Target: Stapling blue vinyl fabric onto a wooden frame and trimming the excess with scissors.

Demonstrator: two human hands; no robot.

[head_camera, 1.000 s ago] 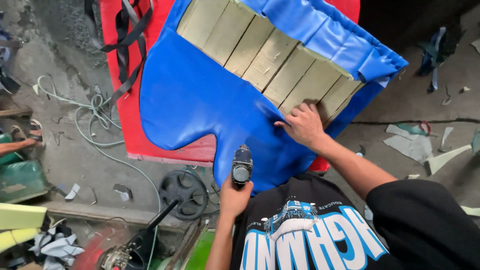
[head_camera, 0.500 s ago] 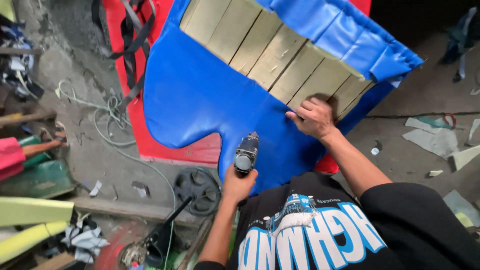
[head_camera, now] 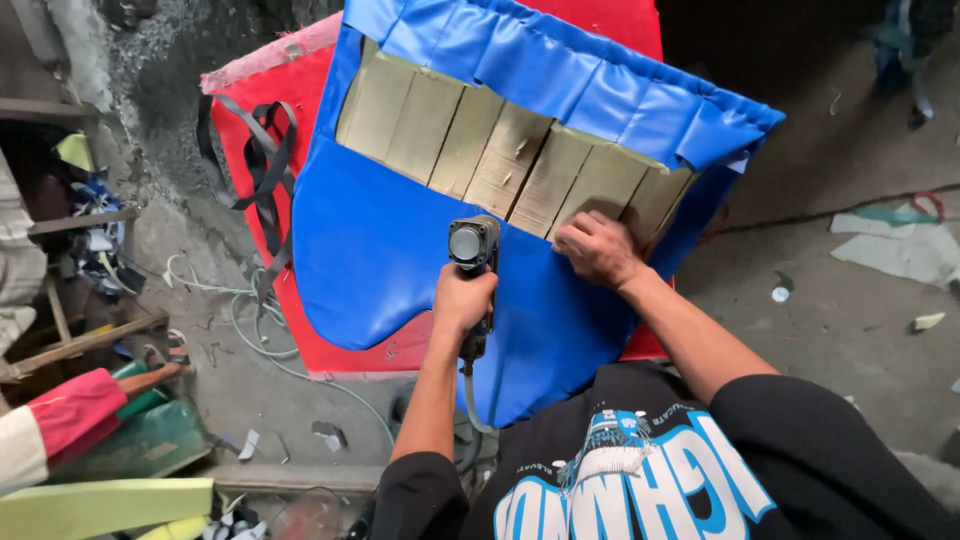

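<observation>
Black webbing straps (head_camera: 262, 165) lie on the red panel (head_camera: 255, 95) at left, on the grey concrete floor (head_camera: 850, 330). Smooth blue vinyl cover (head_camera: 375, 245) is stretched over flat wood slats (head_camera: 480, 150), w/ gathered folds along the top. Left hand (head_camera: 463, 298) is closed round the grip of a black staple gun (head_camera: 474, 250), nose on the vinyl. Right hand (head_camera: 597, 248) is flat, fingers pressing the vinyl edge against the slats.

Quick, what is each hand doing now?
Left hand: closed around the staple gun.
Right hand: fingers bent, pressing the blue cover; holds nothing.
</observation>
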